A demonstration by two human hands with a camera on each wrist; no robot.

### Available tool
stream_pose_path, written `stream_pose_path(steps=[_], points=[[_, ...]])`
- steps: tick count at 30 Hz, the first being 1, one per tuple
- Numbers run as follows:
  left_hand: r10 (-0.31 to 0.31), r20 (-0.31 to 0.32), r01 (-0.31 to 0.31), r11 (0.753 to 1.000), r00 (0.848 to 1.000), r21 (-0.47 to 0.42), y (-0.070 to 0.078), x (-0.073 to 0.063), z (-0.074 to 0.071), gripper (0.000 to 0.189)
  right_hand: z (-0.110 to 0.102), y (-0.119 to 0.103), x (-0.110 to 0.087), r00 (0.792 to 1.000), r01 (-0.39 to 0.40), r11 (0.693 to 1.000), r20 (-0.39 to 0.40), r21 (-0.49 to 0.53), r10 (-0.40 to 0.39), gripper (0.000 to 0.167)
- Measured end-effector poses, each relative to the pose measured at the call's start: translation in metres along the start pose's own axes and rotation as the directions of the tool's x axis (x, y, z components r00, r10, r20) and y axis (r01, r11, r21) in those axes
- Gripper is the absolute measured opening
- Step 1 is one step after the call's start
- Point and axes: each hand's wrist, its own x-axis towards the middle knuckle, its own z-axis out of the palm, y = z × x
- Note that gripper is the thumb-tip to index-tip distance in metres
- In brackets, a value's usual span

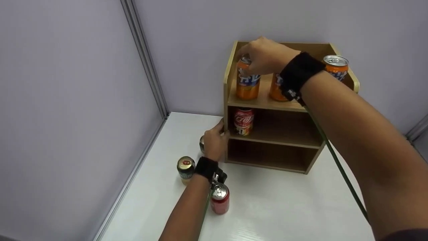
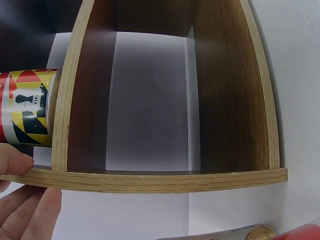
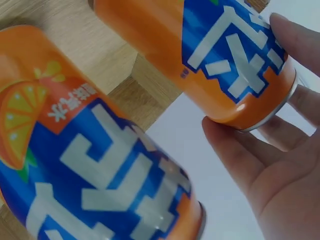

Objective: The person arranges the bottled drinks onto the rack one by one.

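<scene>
My right hand (image 1: 265, 55) pinches the top of an orange soda can (image 1: 248, 88) between thumb and fingers; the can stands upright at the left end of the wooden shelf's (image 1: 281, 143) top level. In the right wrist view, the fingertips touch its rim end. A second orange can (image 1: 277, 89) stands beside it, partly behind my wrist. My left hand (image 1: 214, 144) grips the shelf's left side panel, thumb on the inner side and fingers outside in the left wrist view. Just inside that panel, a red and yellow can (image 1: 243, 123) stands on the middle level.
Another orange can (image 1: 336, 68) stands at the top level's right end. On the white table (image 1: 281, 207), a dark gold-topped can (image 1: 186, 167) and a red can (image 1: 220, 201) flank my left wrist. One more can (image 1: 202, 144) is mostly hidden behind my left hand. Walls rise behind and left.
</scene>
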Motion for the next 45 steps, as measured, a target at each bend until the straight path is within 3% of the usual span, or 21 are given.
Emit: stream_pose_path(steps=[9, 14, 18, 22, 25, 27, 31, 36, 42, 45], points=[[-0.005, 0.002, 0.005, 0.999, 1.000, -0.041, -0.002, 0.002, -0.004, 0.038, 0.002, 0.000, 0.004, 1.000, 0.004, 1.000, 0.008, 0.021, -0.004, 0.053], [-0.018, -0.006, 0.018, 1.000, 1.000, -0.002, -0.004, 0.003, -0.005, 0.039, 0.004, -0.002, 0.003, 1.000, 0.023, 1.000, 0.006, -0.007, -0.023, 0.059], [-0.006, -0.004, 0.006, 0.999, 1.000, 0.036, -0.005, 0.003, -0.005, 0.038, 0.006, -0.003, -0.014, 0.994, 0.076, 0.997, -0.083, -0.017, -0.077, 0.060], [0.043, -0.019, -0.042, 0.999, 0.999, 0.022, -0.009, 0.006, -0.004, 0.034, 0.014, -0.005, -0.039, 0.954, 0.186, 0.981, -0.228, -0.049, -0.192, 0.054], [0.067, -0.032, -0.067, 0.998, 0.997, 0.003, -0.013, 0.009, -0.004, 0.034, 0.022, -0.007, -0.053, 0.916, 0.267, 0.960, -0.289, -0.080, -0.279, 0.050], [0.070, -0.037, -0.070, 0.998, 0.997, -0.002, -0.016, 0.011, -0.005, 0.034, 0.027, -0.007, -0.059, 0.879, 0.331, 0.938, -0.328, -0.101, -0.346, 0.047], [0.071, -0.037, -0.070, 0.997, 0.997, 0.010, -0.019, 0.012, -0.006, 0.027, 0.036, -0.006, -0.068, 0.832, 0.394, 0.911, -0.373, -0.124, -0.411, 0.044], [0.050, -0.032, -0.050, 0.999, 0.998, 0.004, -0.019, 0.014, -0.010, 0.025, 0.049, -0.007, -0.081, 0.815, 0.419, 0.902, -0.394, -0.106, -0.425, 0.041], [0.012, 0.017, -0.011, 0.999, 1.000, -0.039, -0.014, 0.018, -0.008, 0.035, 0.063, -0.001, -0.103, 0.827, 0.388, 0.916, -0.398, -0.105, -0.396, 0.043], [0.003, 0.026, -0.003, 0.999, 1.000, -0.035, -0.014, 0.019, -0.009, 0.039, 0.067, 0.006, -0.111, 0.810, 0.388, 0.916, -0.436, -0.102, -0.392, 0.042]])
